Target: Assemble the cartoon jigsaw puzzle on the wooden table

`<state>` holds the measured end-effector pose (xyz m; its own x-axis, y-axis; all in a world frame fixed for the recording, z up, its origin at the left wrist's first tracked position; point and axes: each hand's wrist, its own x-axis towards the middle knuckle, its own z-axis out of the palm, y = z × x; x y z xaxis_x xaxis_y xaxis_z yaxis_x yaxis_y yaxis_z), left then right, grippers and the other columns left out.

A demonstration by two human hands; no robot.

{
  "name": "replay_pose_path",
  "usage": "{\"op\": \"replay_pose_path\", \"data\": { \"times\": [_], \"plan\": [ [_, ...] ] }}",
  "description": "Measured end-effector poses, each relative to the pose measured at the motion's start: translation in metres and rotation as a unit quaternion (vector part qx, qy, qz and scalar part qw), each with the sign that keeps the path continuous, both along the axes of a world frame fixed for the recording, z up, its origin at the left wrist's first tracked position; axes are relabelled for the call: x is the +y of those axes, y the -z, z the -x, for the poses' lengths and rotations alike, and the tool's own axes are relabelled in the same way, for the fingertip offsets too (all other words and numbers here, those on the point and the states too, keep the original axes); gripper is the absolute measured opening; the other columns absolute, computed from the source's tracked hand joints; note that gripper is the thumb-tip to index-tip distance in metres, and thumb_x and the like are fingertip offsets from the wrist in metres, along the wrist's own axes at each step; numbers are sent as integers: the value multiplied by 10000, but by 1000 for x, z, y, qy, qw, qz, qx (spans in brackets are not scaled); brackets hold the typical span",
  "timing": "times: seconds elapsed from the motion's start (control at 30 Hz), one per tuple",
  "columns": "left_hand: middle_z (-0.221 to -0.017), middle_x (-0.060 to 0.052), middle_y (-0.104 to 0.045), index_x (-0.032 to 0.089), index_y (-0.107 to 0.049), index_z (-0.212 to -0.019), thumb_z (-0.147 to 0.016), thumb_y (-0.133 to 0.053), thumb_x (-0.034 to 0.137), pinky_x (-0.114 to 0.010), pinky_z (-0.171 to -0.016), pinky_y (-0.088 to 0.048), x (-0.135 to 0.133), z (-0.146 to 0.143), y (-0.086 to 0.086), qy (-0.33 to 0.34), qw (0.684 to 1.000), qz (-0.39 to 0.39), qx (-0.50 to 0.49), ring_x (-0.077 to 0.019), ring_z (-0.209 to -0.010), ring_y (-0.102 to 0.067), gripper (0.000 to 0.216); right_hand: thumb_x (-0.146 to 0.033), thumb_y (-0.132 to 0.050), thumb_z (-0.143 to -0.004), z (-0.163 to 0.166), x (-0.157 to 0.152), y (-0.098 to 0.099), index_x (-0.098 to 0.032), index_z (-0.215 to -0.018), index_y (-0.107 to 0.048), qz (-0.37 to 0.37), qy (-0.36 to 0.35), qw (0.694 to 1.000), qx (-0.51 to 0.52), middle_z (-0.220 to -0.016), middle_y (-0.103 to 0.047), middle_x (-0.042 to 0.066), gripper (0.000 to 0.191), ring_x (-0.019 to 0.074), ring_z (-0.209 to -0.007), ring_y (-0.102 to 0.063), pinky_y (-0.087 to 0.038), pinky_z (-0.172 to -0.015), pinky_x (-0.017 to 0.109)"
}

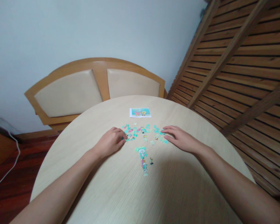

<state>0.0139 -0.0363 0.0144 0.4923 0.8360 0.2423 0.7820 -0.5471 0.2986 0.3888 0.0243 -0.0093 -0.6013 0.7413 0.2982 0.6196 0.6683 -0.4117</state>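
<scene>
Loose jigsaw puzzle pieces [131, 133], mostly turquoise with some pink and yellow, lie scattered between my two hands. My left hand [112, 140] rests at the pile's left edge, fingers loosely bent and thumb apart, with no piece visible in it. On the other side, my right hand [180, 139] lies with its fingers stretched out and thumb spread, fingertips touching or just above the rightmost pieces. Nearer to me is a narrow joined strip of puzzle [142, 153] showing a cartoon figure. A single dark-and-green piece [151, 161] sits just right of that strip.
Behind the pieces, a printed reference picture [140, 112] lies flat on the round wooden table [102, 193]. A padded wooden headboard [100, 81] stands against the wall beyond. Slatted wooden panels [242, 62] rise at the right, and a white cable [16, 152] hangs at the left.
</scene>
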Motion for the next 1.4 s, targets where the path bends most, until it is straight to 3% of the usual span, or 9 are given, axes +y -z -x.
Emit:
{"op": "replay_pose_path", "data": {
  "times": [0.63, 0.73, 0.83, 0.9, 1.4],
  "plan": [
    [-1007, -43, -738, 218, -696, -839, -935, -593, 299, -418, -966, -471, -1, -1, -6, 47, 999, 8, -8, -229, -969, -647, 162, -455, -534, -986, 0, -1, -2, -252, -1217, -719, 3, 3, 1000, -6, -1309, -664, 122, 359, 295, -1231, -611, -477, -1085, 527],
    [-937, -47, -743, 211, -687, -823, -968, -563, 326, -414, -916, -486, -2, -6, -5, 11, 1000, -3, -7, -233, -918, -656, 223, -452, -537, -984, 0, -1, -1, -251, -1212, -721, 2, 3, 1000, -2, -1299, -670, 123, 356, 296, -1226, -614, -476, -1085, 529],
    [-919, -61, -745, 214, -699, -915, -954, -595, 350, -423, -875, -498, -3, -13, 0, -74, 997, -18, -14, -255, -904, -664, 176, -452, -541, -981, 0, 0, 1, -255, -1206, -723, -2, 2, 1000, 3, -1292, -673, 121, 350, 296, -1224, -616, -480, -1081, 528],
    [-955, -63, -748, 218, -695, -992, -932, -624, 343, -429, -892, -498, -3, -17, 3, -95, 995, -22, -14, -260, -922, -669, 156, -456, -540, -981, 0, 0, 1, -252, -1208, -722, -4, 3, 1000, 2, -1294, -671, 122, 355, 295, -1228, -614, -483, -1081, 523],
    [-1020, -69, -713, 200, -644, -1054, -881, -575, 263, -366, -855, -517, -3, -21, 11, -65, 985, 50, -155, -221, -930, -658, 197, -456, -533, -988, 0, -1, 0, -250, -1223, -713, 0, 4, 1000, -9, -1305, -662, 124, 360, 293, -1234, -607, -477, -1085, 522]
  ]
}}
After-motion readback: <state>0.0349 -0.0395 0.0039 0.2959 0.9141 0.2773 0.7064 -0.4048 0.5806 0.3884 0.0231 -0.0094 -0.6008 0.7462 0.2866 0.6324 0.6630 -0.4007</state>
